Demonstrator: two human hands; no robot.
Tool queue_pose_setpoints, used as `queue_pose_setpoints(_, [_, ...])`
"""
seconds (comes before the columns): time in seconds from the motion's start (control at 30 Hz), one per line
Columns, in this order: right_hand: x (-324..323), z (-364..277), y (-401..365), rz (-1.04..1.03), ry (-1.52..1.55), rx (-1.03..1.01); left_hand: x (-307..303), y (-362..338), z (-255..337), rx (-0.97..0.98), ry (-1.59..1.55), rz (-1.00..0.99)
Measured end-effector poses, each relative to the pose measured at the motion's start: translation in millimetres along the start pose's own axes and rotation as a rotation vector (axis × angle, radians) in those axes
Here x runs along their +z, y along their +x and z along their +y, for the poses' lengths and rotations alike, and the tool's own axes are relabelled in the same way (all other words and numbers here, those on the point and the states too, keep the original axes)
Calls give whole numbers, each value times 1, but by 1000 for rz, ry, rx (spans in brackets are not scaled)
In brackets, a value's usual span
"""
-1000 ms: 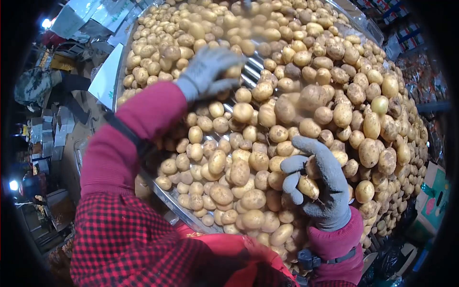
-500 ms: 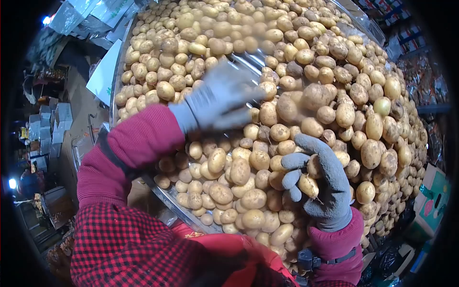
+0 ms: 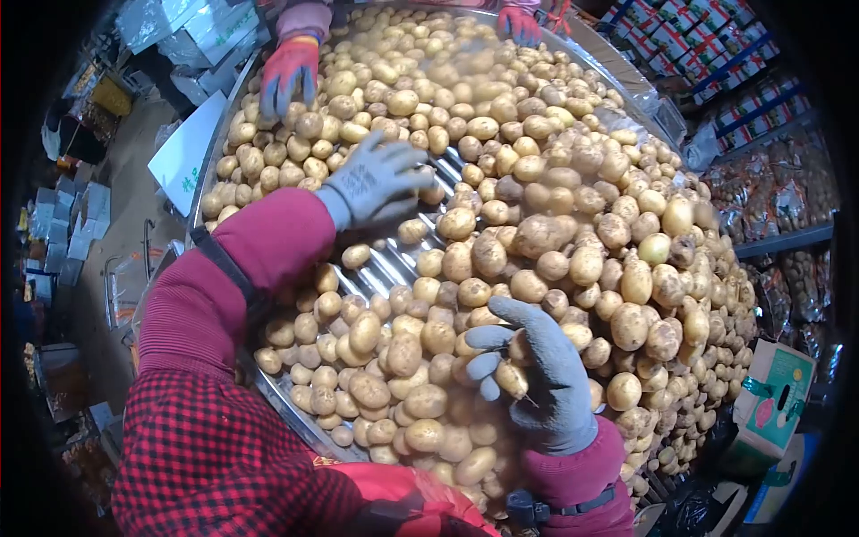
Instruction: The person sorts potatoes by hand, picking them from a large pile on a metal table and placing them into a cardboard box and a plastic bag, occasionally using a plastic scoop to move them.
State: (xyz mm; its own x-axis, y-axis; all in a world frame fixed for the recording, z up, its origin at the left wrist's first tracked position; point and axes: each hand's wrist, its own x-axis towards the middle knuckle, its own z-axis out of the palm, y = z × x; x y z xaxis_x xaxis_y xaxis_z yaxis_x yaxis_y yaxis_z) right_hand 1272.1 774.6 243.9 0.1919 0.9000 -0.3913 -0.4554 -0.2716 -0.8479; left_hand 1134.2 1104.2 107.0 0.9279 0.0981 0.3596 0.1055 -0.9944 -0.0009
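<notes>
Potatoes (image 3: 425,403) lie in a big heap on a metal table (image 3: 300,417) with a ribbed surface (image 3: 385,271) showing through a gap. My left hand (image 3: 378,182), in a grey glove, is spread palm down over that gap, a small potato at its fingertips; nothing is gripped in it. Lower right, my right hand (image 3: 546,376), also grey-gloved, curls its fingers around a small potato (image 3: 513,379) with a thin root; another potato is partly hidden behind its fingers.
A co-worker's hands in red and grey gloves touch the heap's far side, one (image 3: 291,76) at left, one (image 3: 521,27) farther right. A white board (image 3: 185,152) leans at the left edge. A green carton (image 3: 777,403) stands at right, below stocked shelves (image 3: 761,243).
The view has shifted, and a co-worker's gloved hands now show at the far side. My left hand has moved toward the far side; more ribbed metal is bared. My right hand still holds the potato.
</notes>
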Motion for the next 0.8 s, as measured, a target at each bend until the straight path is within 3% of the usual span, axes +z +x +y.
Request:
queue_pose_setpoints(0.07, [1,-3,-2,12,-10,-2,0,28,-9,-189,61,-4])
queue_pose_setpoints(0.13, [4,-9,0,9,132,77,7,63,-24,-222,36,222])
queue_pose_setpoints(0.17, [0,-1,2,-31,175,46,-10,88,-13,-272,-96,208])
queue_pose_setpoints(0.23, [0,-3,2,-35,140,42,1,139,-5,-161,-298,306])
queue_pose_setpoints(0.3, [1,-5,3,-26,113,20,5,186,9,-130,-433,186])
queue_pose_setpoints(0.4, [-3,1,5,-21,445,162,40,242,8,-150,-572,-52])
queue_pose_setpoints(0.43, [-6,-1,5,-18,417,176,56,252,14,-243,-535,-95])
queue_pose_setpoints(0.47, [-8,-4,5,-17,395,195,71,259,16,-225,-553,-108])
queue_pose_setpoints(0.53, [-10,-1,6,-3,423,190,96,258,13,-262,-522,102])
queue_pose_setpoints(0.6, [-7,1,9,-37,412,204,82,257,18,-379,-515,24])
queue_pose_setpoints(0.73, [0,-10,9,-7,368,184,94,229,8,-215,-438,167])
queue_pose_setpoints(0.8, [7,-15,9,45,104,104,59,204,20,-195,-260,18])
